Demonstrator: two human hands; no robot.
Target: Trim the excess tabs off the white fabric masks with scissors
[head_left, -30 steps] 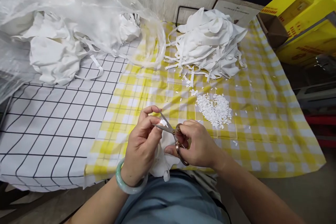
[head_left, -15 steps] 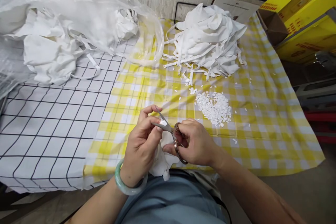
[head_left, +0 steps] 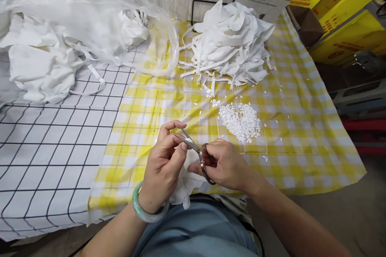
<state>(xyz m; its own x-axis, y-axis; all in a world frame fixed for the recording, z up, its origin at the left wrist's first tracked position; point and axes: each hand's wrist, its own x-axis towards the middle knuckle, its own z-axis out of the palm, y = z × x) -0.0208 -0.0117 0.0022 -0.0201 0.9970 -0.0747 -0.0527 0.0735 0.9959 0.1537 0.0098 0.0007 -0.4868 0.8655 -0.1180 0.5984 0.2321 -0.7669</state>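
My right hand (head_left: 226,164) grips a pair of scissors (head_left: 195,153) by its copper-coloured handles, blades pointing up-left. My left hand (head_left: 164,164), with a pale green bangle on the wrist, pinches a white cloth piece (head_left: 186,182) right at the blades; the rest of the cloth hangs down toward my lap. Both hands hover over the near edge of the yellow checked tablecloth (head_left: 289,136). A small heap of white snippets (head_left: 240,121) lies just beyond my right hand.
A pile of white cloth strips (head_left: 230,44) sits at the back of the yellow cloth. To the left, more crumpled white cloth (head_left: 42,68) lies on a black-grid white cloth (head_left: 54,152), partly under a clear plastic bag (head_left: 90,12). Cardboard and yellow boxes (head_left: 343,16) stand behind and right.
The scissor blades have closed a little at my left fingertips. The view has shifted slightly, so the table things sit further left and higher; the hands stay in place.
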